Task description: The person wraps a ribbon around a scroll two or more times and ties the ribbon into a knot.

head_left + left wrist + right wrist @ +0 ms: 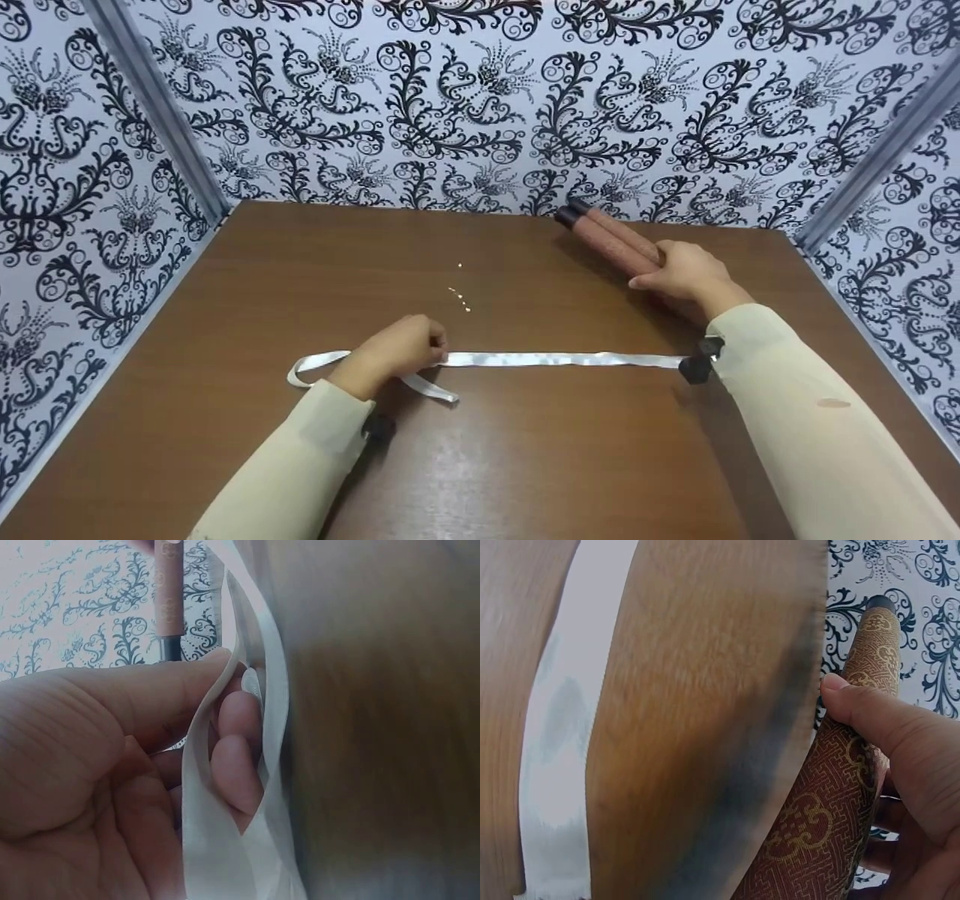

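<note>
A white satin ribbon (525, 360) stretches across the middle of the brown table, its left part looped back with a loose end. My left hand (401, 349) pinches the ribbon near that loop. In the left wrist view, two strands of white ribbon (276, 690) run past the curled fingers (238, 769). Above the table at the back right, my right hand (690, 274) grips a scroll (611, 247) of two side-by-side rolls with black ends. Close up in the right wrist view, its red-brown cover (799, 832) carries a gold pattern, and the thumb lies across it.
The brown table (300, 255) meets white walls (480, 97) with black scrollwork at the back and sides. Small pale flecks (460, 297) lie on the table beyond the left hand. A dark wrist device (697, 364) hides the ribbon's right end.
</note>
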